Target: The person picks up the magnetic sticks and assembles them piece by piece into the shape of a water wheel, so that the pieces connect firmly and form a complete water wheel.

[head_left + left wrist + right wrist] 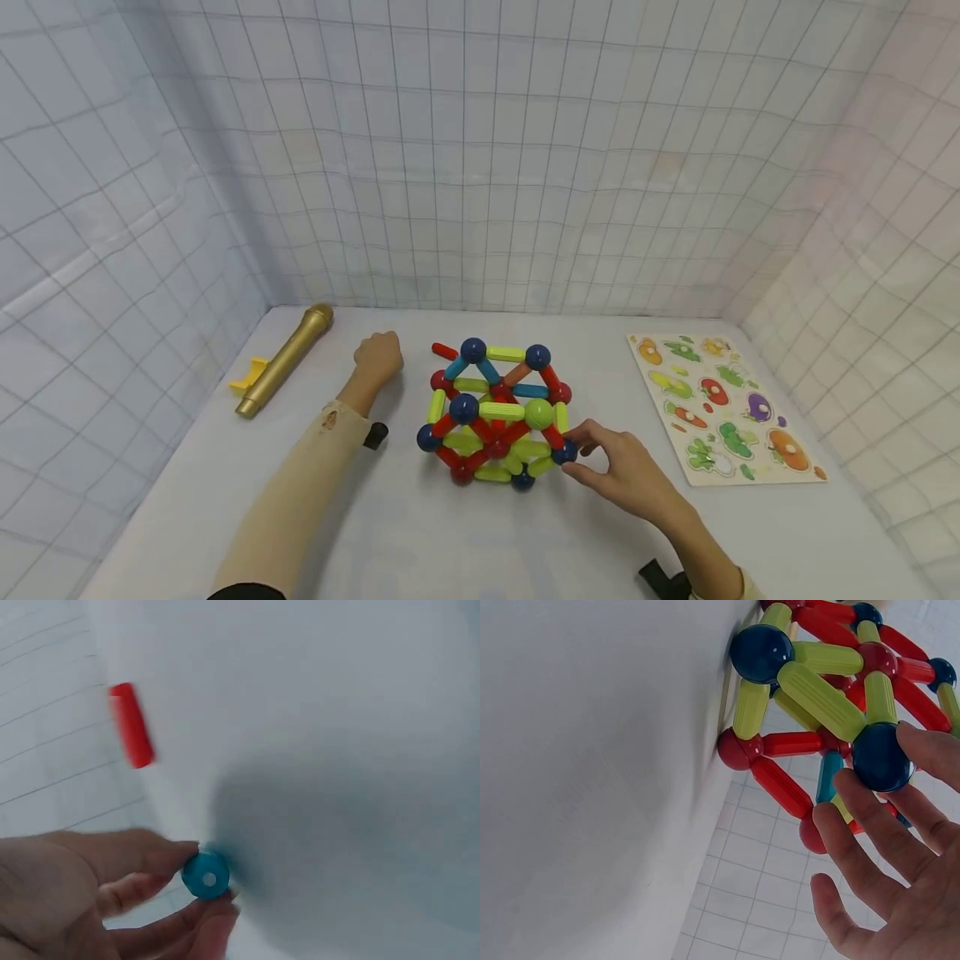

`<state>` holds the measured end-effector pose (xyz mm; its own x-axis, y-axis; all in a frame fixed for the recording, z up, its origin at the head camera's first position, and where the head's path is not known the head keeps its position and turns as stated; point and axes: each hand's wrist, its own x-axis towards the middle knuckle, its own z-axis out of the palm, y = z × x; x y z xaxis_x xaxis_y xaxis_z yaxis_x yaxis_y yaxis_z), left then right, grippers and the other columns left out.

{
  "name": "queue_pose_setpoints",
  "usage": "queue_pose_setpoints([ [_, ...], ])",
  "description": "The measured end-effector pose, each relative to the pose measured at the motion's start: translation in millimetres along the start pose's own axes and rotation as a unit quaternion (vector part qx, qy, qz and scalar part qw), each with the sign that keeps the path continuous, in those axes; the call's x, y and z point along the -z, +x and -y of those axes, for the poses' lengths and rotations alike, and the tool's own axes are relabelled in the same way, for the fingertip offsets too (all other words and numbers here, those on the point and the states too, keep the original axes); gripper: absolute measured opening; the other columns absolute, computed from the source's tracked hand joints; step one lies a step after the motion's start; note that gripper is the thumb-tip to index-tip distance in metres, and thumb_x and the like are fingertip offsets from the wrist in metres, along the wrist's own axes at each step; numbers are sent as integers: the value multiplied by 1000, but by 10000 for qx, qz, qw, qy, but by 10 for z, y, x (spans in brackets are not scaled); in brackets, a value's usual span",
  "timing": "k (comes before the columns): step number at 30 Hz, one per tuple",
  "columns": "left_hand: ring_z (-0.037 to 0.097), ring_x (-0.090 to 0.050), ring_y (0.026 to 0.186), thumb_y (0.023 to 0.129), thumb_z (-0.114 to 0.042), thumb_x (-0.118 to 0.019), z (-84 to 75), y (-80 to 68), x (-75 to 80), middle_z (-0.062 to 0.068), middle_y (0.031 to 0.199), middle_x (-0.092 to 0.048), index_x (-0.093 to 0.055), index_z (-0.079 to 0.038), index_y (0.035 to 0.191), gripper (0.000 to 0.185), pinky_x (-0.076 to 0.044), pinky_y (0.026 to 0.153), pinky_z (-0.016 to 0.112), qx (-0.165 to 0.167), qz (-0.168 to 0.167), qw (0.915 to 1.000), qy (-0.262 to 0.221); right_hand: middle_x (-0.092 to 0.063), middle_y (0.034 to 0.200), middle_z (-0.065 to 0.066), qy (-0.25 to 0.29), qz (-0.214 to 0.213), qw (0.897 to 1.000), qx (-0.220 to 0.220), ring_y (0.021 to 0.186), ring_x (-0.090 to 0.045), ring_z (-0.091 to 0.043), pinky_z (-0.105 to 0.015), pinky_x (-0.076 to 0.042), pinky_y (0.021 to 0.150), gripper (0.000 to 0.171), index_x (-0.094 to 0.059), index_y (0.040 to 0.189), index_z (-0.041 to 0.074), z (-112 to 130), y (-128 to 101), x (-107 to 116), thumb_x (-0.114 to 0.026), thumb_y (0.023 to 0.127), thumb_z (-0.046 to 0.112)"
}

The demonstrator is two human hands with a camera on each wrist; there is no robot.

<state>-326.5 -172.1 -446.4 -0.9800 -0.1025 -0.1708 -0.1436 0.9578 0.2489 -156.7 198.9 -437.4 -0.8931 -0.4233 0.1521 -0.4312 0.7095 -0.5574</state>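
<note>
In the middle of the table stands a frame built of magnetic rods and balls (498, 448), in red, lime green, blue and dark blue. My right hand (626, 475) is at its right side, thumb and index finger on a dark blue ball (883, 757) at a corner. The other fingers spread beside the frame in the right wrist view. Left of the frame is my left hand (378, 358), its back to the head camera. In the left wrist view it pinches a blue magnetic rod (206, 876), seen end-on, between thumb and fingers.
A loose red rod (445, 351) lies behind the frame's left side. At the far left, a gold toy microphone (287, 360) lies beside a yellow piece (250, 376). To the right is a vegetable puzzle board (720, 408). Grid-lined white cloth walls (480, 167) enclose the table.
</note>
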Motion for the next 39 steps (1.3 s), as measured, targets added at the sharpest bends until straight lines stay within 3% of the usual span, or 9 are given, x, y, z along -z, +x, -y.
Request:
queue_pose_setpoints([
  [4,31,-60,88,92,-23,-54,-73,-263,270,22,118,-65,-52,-10,136,46,-50,69,37,-489,-11,9928,-1091,-72,99,12,14,24,10000,-52,91,-65,-14,-32,-53,75,30,-62,110,22,-5,19,17,-72,87,37],
  [6,29,-60,89,93,-29,-54,-141,-499,412,19,117,-67,-53,-14,137,46,-49,72,37,-776,-131,9780,-1932,-71,100,12,36,73,9999,-100,92,-65,-14,-32,-54,75,30,-62,110,23,-4,16,14,-72,87,38],
  [11,27,-62,96,94,-38,-62,-334,-1115,575,11,104,-73,-55,-17,131,43,-48,81,39,-1323,-273,9242,-3571,-71,99,11,86,90,9999,-116,92,-66,-16,-33,-54,77,31,-61,110,22,7,1,3,-71,87,40],
  [14,24,-64,93,93,-40,-63,-412,-1323,551,7,98,-75,-57,-17,126,41,-50,84,41,-1540,-228,9097,-3849,-71,100,11,68,49,9999,-71,92,-66,-17,-34,-54,77,31,-61,109,22,10,-3,0,-71,87,40],
  [16,21,-66,92,93,-39,-63,-445,-1393,520,6,94,-75,-58,-17,123,38,-50,88,44,-1666,-175,9063,-3881,-71,99,11,50,20,10000,-39,92,-66,-17,-34,-54,77,30,-61,109,21,8,-2,0,-71,87,39],
  [20,18,-68,90,94,-36,-63,-489,-1435,471,3,88,-76,-60,-16,119,32,-50,91,47,-1796,-96,9072,-3802,-72,99,11,17,-17,10000,17,91,-66,-16,-34,-55,76,29,-62,109,21,6,1,2,-72,87,38],
  [24,20,-67,88,95,-35,-62,-504,-1410,445,4,87,-74,-58,-17,122,32,-50,85,42,-1829,54,9082,-3764,-72,99,11,36,-1,10000,53,91,-67,-16,-34,-55,77,29,-62,108,21,8,-1,0,-71,87,38],
  [32,30,-60,85,96,-29,-58,-604,-1240,425,8,88,-65,-32,-25,150,61,-50,75,31,-1902,930,9005,-3799,-72,99,12,23,-16,10000,71,91,-66,-15,-33,-54,76,29,-62,108,22,-11,-14,-1,-70,88,42],
  [39,19,-50,68,97,-26,-54,-640,-1123,424,5,76,-52,-33,-22,151,59,-45,69,28,-1861,1498,8922,-3832,-71,97,14,-58,-59,10000,-16,91,-66,-16,-34,-53,76,27,-62,108,25,0,-6,6,-72,87,36],
])
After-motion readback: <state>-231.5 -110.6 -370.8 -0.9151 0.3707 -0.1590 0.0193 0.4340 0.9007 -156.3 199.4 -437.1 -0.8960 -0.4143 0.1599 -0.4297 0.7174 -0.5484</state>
